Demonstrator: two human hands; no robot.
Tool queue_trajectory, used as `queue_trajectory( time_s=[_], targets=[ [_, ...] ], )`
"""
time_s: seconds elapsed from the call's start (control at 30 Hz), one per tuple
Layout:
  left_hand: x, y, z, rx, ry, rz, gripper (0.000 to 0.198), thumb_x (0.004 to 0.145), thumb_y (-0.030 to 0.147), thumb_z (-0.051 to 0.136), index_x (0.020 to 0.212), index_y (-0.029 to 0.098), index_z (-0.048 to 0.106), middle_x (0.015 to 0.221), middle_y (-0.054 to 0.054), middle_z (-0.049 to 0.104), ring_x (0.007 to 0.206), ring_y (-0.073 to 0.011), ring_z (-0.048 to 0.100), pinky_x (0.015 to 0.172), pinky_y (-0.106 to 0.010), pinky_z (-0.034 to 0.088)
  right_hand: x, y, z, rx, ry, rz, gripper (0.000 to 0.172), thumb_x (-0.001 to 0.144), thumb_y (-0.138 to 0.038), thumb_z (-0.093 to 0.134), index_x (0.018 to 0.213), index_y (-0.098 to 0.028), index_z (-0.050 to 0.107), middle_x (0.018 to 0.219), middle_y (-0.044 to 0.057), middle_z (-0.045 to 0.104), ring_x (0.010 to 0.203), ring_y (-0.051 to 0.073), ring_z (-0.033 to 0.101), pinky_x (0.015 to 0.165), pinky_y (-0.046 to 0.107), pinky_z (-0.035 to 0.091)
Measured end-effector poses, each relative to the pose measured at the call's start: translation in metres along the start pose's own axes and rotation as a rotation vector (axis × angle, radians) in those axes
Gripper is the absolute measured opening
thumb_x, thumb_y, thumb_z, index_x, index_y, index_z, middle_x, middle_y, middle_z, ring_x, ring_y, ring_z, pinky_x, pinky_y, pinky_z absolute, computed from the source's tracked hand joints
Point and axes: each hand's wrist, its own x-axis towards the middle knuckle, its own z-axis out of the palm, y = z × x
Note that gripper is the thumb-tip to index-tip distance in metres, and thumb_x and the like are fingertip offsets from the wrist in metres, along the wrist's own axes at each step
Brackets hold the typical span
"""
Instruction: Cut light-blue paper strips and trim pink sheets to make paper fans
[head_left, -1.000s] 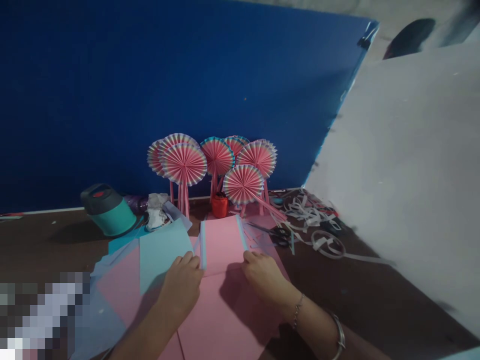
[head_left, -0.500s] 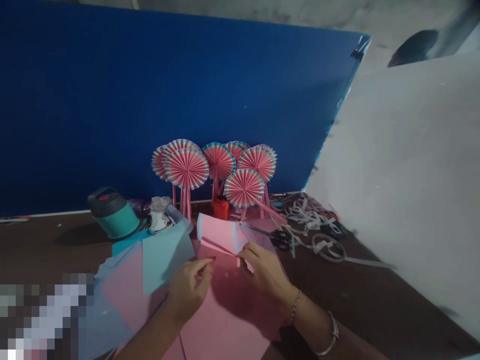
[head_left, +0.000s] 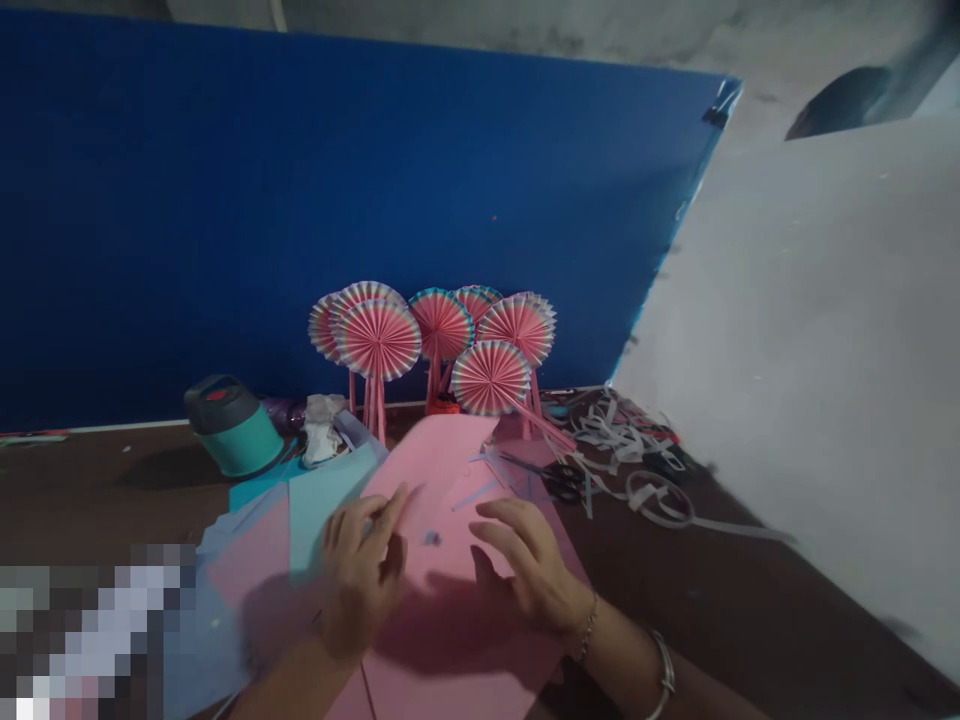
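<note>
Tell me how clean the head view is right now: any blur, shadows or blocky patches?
Head view: dim overall, with the left hand and the pink paper beside it softly blurred; head view: a dark shadow lies on pink paper between it and the right hand, another left of the teal-and-grey container; head view: coarse pixel blocks hide the lower-left corner.

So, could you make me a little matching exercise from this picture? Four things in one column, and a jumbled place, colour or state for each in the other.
Things:
1. Scissors
2. Pink paper
3. Right hand
4. Container

Descriptions:
A. Fingers apart, bracelet at the wrist
B. Teal, with a dark top
C. Dark handles, lying below and to the right of the fans
D. Seen between the two hands

Right pairs: 1-C, 2-D, 3-A, 4-B
</note>
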Motion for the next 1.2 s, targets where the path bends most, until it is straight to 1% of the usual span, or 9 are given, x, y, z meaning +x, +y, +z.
queue_trajectory(
  time_s=[0.1, 0.2, 0.3, 0.4, 0.5, 0.7, 0.8, 0.9, 1.2],
  targets=[
    [0.003, 0.006, -0.002, 0.14, -0.088, 0.166, 0.037, 0.091, 0.012, 0.044, 0.123, 0.016, 0.061, 0.087, -0.007, 0.061, 0.084, -0.0192, 0.056, 0.078, -0.033, 0.04, 0.0, -0.004, -0.004, -0.042, -0.025, -0.09, 0.036, 0.087, -0.023, 0.059, 0.122, -0.02, 0.049, 0.111, 0.011, 0.064, 0.108, 0.023, 0.055, 0.09, 0.037, 0.042],
    [-0.003, 0.014, 0.009, 0.18, -0.262, 0.253, 0.035, 0.093, 0.014, 0.042, 0.123, 0.014, 0.059, 0.085, -0.007, 0.06, 0.081, -0.0204, 0.053, 0.073, -0.034, 0.039, -0.002, -0.004, 0.005, -0.099, -0.248, -0.013, 0.032, 0.088, -0.024, 0.057, 0.12, -0.019, 0.053, 0.114, 0.011, 0.064, 0.107, 0.023, 0.053, 0.089, 0.036, 0.037],
    [-0.012, 0.016, 0.022, 0.194, -0.455, 0.291, 0.037, 0.089, 0.007, 0.044, 0.122, 0.017, 0.058, 0.085, -0.005, 0.06, 0.078, -0.0201, 0.053, 0.07, -0.033, 0.04, -0.004, 0.004, 0.016, -0.141, -0.503, 0.093, 0.015, 0.088, -0.015, 0.053, 0.1, -0.017, 0.061, 0.096, 0.007, 0.068, 0.09, 0.02, 0.055, 0.081, 0.035, 0.034],
    [-0.015, 0.013, 0.028, 0.161, -0.656, 0.265, 0.036, 0.087, 0.005, 0.046, 0.116, 0.019, 0.06, 0.087, -0.004, 0.061, 0.081, -0.0205, 0.054, 0.07, -0.033, 0.04, -0.003, 0.013, 0.018, -0.164, -0.78, 0.148, 0.011, 0.083, -0.012, 0.054, 0.087, -0.015, 0.064, 0.086, 0.008, 0.066, 0.081, 0.02, 0.054, 0.074, 0.035, 0.032],
    [-0.012, 0.009, 0.024, 0.081, -0.783, 0.12, 0.021, 0.091, 0.011, 0.046, 0.098, 0.02, 0.063, 0.087, -0.004, 0.063, 0.082, -0.0203, 0.056, 0.072, -0.034, 0.041, 0.001, 0.019, 0.01, -0.149, -0.934, 0.238, 0.016, 0.085, -0.014, 0.052, 0.089, -0.014, 0.067, 0.089, 0.009, 0.065, 0.082, 0.02, 0.055, 0.073, 0.034, 0.033],
    [0.004, -0.005, 0.008, -0.116, -0.911, -0.163, 0.019, 0.087, 0.016, 0.049, 0.077, 0.02, 0.064, 0.085, -0.004, 0.065, 0.085, -0.0187, 0.059, 0.075, -0.03, 0.042, -0.002, 0.032, -0.001, 0.023, -0.891, 0.334, 0.026, 0.091, -0.017, 0.049, 0.101, -0.027, 0.072, 0.081, 0.003, 0.065, 0.08, 0.017, 0.059, 0.069, 0.027, 0.036],
    [0.011, -0.014, 0.005, -0.256, -0.949, -0.25, 0.019, 0.083, 0.018, 0.05, 0.08, 0.022, 0.068, 0.086, -0.002, 0.067, 0.089, -0.018, 0.06, 0.078, -0.028, 0.043, -0.009, 0.04, 0.001, 0.131, -0.811, 0.392, 0.026, 0.089, -0.014, 0.051, 0.099, -0.024, 0.072, 0.084, 0.004, 0.068, 0.081, 0.016, 0.061, 0.07, 0.025, 0.038],
    [0.014, -0.022, 0.007, -0.315, -0.973, -0.368, 0.019, 0.078, 0.021, 0.051, 0.079, 0.021, 0.07, 0.086, -0.003, 0.07, 0.085, -0.0183, 0.062, 0.075, -0.028, 0.044, -0.011, 0.044, 0.003, 0.189, -0.752, 0.59, 0.019, 0.083, -0.013, 0.056, 0.092, -0.018, 0.072, 0.083, 0.005, 0.071, 0.076, 0.016, 0.063, 0.066, 0.024, 0.04],
    [0.011, -0.031, 0.016, -0.457, -0.874, -0.586, 0.026, 0.073, 0.027, 0.049, 0.08, 0.019, 0.073, 0.091, -0.006, 0.076, 0.089, -0.0222, 0.068, 0.081, -0.031, 0.049, -0.009, 0.048, 0.008, 0.226, -0.67, 0.707, 0.014, 0.081, -0.012, 0.058, 0.075, -0.014, 0.069, 0.076, 0.005, 0.07, 0.07, 0.015, 0.059, 0.063, 0.023, 0.039]
  ],
)
